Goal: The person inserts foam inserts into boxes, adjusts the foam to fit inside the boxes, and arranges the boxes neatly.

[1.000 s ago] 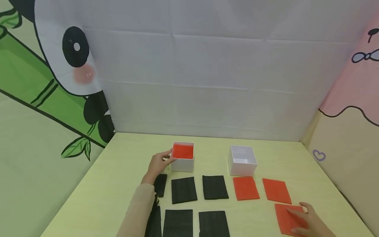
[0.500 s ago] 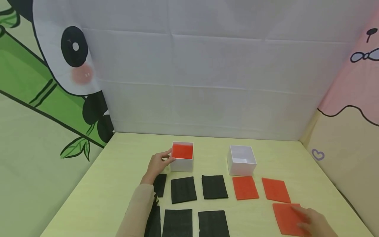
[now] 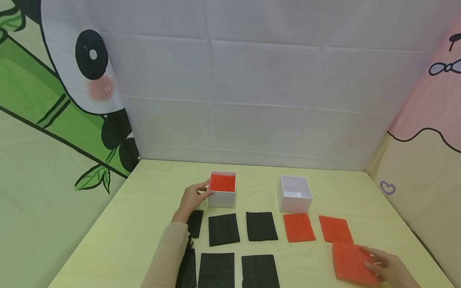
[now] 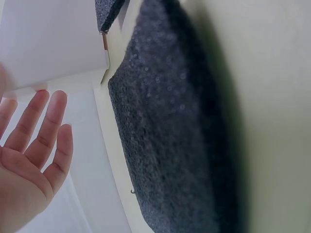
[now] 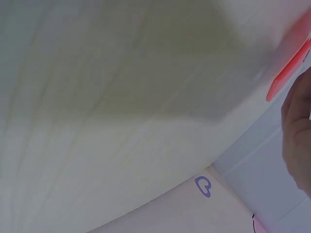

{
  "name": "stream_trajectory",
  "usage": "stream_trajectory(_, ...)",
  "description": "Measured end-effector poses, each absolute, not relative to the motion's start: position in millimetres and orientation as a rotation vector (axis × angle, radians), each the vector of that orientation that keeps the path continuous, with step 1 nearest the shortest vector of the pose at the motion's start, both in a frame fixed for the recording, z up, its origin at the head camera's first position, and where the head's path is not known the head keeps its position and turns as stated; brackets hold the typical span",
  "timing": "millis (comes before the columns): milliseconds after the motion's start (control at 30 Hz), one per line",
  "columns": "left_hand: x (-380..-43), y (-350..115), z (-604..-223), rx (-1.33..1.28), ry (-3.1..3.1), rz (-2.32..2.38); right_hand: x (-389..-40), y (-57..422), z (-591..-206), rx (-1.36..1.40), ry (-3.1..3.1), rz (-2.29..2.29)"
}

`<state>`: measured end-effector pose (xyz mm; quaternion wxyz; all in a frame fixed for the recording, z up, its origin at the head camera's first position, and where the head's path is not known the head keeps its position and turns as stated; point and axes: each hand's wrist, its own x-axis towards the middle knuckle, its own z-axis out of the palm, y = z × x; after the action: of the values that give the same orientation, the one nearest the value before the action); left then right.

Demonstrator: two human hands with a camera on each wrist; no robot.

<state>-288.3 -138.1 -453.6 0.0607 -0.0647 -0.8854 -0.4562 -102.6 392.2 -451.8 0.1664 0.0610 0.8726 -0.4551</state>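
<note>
My left hand (image 3: 192, 199) rests against the left side of a white box (image 3: 221, 200) with its fingers extended. Red material (image 3: 222, 183) fills the opening of that box. The left wrist view has the same hand (image 4: 31, 145) with its fingertips at the box wall (image 4: 53, 39) and the palm showing. At the lower right, my right hand (image 3: 387, 266) pinches a red foam-like square (image 3: 351, 262) by its right edge. The square is tilted up off the table, its far edge overlapping another red square (image 3: 335, 230). Only part of the right hand (image 5: 297, 131) shows in the right wrist view.
Right of the first box stands a second white box (image 3: 294, 204) with a bare interior. One more red square (image 3: 299, 228) lies before it. Several black squares (image 3: 224, 230) are spread on the table (image 3: 144, 208). A white curtain (image 3: 252, 100) rises behind the table.
My right hand has gone from spread fingers over the red square to pinching its right edge, and the square has come up off the table. The left hand has stayed at the box.
</note>
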Motion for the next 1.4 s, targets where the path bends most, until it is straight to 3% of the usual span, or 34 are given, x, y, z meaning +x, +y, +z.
stream_trajectory(533, -289, -139, -454, -0.205, -2.667, -1.391, -107, 369, -452, 0.434, 2.517, -1.451)
stream_trajectory(1400, -286, -138, -451, -0.214, -2.656, -1.396, -131, 311, -438, 0.159, 2.605, -1.66)
